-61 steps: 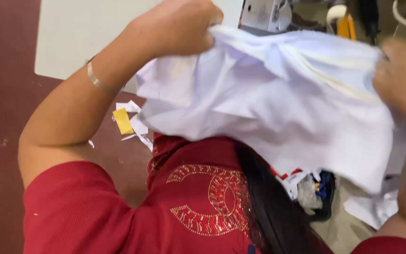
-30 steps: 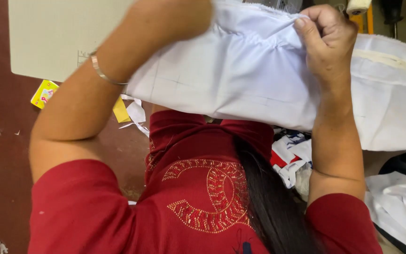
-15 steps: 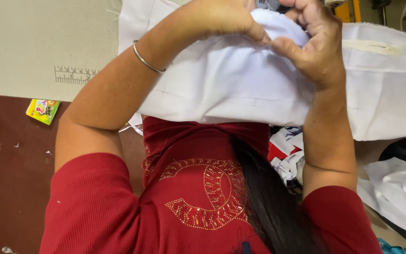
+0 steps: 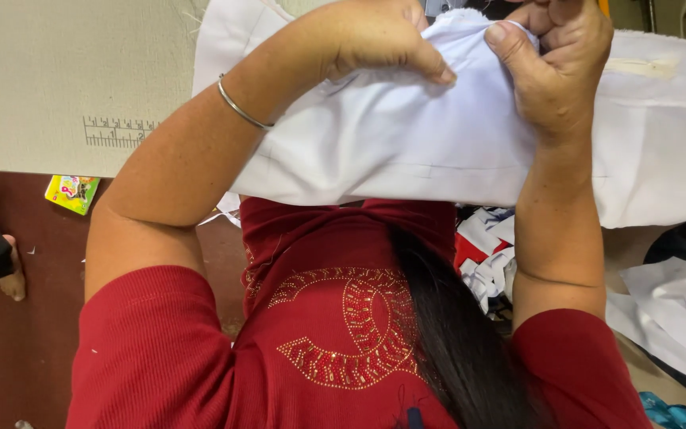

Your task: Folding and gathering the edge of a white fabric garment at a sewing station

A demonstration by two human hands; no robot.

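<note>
A white cloth (image 4: pixel 406 151) lies bunched over the edge of a beige table (image 4: pixel 65 79). My left hand (image 4: pixel 379 36) grips a fold of it near the top, thumb pressed on the fabric. My right hand (image 4: pixel 553 67) pinches the same fold close beside the left, thumb on top. A thin metal bangle (image 4: pixel 241 107) sits on my left wrist. Both forearms reach up from my red embroidered top (image 4: pixel 335 334).
A printed ruler scale (image 4: pixel 121 131) marks the table's front edge. On the dark red floor lie a small yellow-green packet (image 4: pixel 71 193), cloth scraps (image 4: pixel 486 254) and white cut pieces (image 4: pixel 676 310). Someone else's foot (image 4: pixel 5 274) shows at the left edge.
My two hands have come together on the white cloth, which went from held up and spread to bunched on the table. The view shifted so the table fills more of the top left.
</note>
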